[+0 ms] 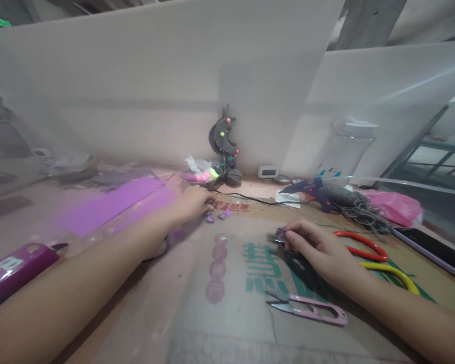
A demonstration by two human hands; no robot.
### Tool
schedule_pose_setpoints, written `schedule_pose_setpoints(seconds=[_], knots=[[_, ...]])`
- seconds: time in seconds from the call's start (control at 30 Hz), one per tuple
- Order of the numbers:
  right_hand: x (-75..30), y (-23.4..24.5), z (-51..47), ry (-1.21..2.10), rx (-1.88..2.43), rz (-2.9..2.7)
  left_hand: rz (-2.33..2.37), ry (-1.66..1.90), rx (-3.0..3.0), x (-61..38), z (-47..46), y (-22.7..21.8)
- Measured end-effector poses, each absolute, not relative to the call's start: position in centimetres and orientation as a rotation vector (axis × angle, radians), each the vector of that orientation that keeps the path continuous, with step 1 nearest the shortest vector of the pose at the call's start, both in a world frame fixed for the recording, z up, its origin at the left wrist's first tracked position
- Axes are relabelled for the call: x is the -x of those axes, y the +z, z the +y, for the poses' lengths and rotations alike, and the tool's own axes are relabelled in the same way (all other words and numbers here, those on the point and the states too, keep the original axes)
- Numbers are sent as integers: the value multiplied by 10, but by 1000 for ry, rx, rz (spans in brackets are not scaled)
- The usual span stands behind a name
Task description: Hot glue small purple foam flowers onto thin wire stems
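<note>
My left hand (194,206) reaches across the work surface with its fingers curled together. Just by its fingertips lie small purple-and-grey pieces (223,215); whatever the fingers pinch is hidden. My right hand (314,243) is closed, thumb against fingers, on a small grey-and-purple piece (279,233) with thin pointed ends. Below it lie pink thread snips (318,309), blades pointing left. Beside the right wrist are a red loop handle (367,245) and a yellow loop handle (396,273), apparently of scissors; the rest is hidden by the hand and its shadow.
Purple sheets (116,205) lie left, near a magenta device (18,268). Behind stand a bowl (197,180) of bright soft bits and a grey crescent ornament (222,136). A blue glue gun (307,188), grey yarn (349,205), pink bag (396,207) and phone (434,250) lie right.
</note>
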State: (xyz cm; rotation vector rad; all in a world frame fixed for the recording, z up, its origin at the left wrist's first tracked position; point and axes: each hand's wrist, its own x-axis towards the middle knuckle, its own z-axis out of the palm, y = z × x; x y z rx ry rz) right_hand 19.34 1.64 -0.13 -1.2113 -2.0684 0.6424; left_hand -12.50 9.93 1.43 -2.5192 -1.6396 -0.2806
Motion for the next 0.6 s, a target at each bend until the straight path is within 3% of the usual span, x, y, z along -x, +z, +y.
schedule_pose_setpoints(seconds=[0.6], knots=[[-191,5,12,637,1240,-2096,-1857,-474,2534,123,93,20]])
